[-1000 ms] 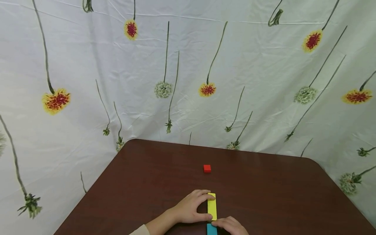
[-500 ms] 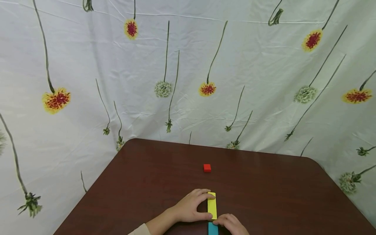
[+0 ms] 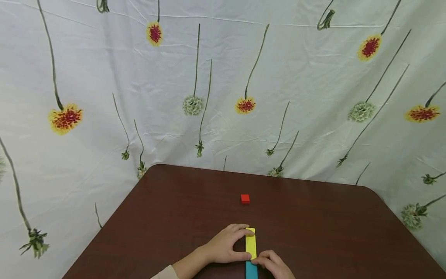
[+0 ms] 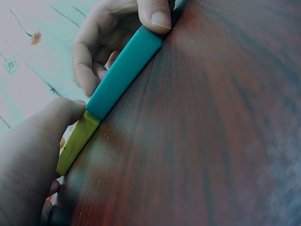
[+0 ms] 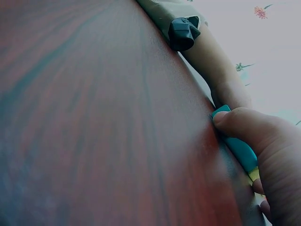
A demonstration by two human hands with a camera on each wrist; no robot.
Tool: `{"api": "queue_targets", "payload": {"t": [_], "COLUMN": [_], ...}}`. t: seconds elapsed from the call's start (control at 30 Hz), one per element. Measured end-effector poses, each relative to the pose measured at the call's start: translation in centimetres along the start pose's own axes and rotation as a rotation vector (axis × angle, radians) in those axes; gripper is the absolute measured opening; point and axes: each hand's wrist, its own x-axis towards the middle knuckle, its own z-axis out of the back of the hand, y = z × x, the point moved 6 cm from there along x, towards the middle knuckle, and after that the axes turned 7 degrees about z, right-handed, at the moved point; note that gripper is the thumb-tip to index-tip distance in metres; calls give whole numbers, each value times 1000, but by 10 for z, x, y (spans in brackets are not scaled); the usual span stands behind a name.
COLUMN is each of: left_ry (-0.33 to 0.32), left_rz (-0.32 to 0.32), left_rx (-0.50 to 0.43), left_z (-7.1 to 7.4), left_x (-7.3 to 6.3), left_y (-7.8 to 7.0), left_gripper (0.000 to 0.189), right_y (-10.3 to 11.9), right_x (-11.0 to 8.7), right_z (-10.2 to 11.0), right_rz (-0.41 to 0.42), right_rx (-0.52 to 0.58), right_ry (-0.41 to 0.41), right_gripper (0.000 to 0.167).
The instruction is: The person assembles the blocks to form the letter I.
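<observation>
My left hand (image 3: 224,246) holds a long yellow block (image 3: 250,244) by its two ends, thumb at the near end and fingers at the far end. Directly in line with it lies a teal block (image 3: 251,270), its end against the yellow one. My right hand (image 3: 273,264) grips this teal block; in the left wrist view its thumb presses the near end of the teal block (image 4: 124,73). The left thumb sits where the two blocks meet. In the right wrist view, the right hand (image 5: 282,155) covers part of the teal block (image 5: 242,153).
A small red block (image 3: 245,199) sits farther back on the dark brown table (image 3: 174,201). Behind the table hangs a white cloth (image 3: 223,77) printed with flowers. A black device (image 5: 182,34) is worn at the left wrist.
The right hand has moved the teal block slightly forward, closing the small gap to the yellow block. The left hand and yellow block have stayed in place.
</observation>
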Motion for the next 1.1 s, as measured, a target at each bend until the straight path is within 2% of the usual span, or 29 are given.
{"api": "queue_targets", "payload": {"t": [0.47, 0.57, 0.77, 1.1], "left_ry": [-7, -15, -20, -21], "left_rz": [9, 2, -2, -16], "left_rx": [7, 16, 15, 18], "left_z": [2, 2, 2, 1], "left_x": [-3, -2, -2, 0], "left_y": [0, 0, -1, -1], "left_gripper": [51, 51, 50, 51], "right_y": [-1, -2, -2, -5], "right_x": [0, 1, 4, 4], "right_z": [-2, -1, 0, 1], "right_rz": [-10, 8, 106, 111], "right_rx": [-36, -63, -147, -145], "right_ry": [-24, -10, 32, 41], "right_gripper": [32, 32, 35, 37]}}
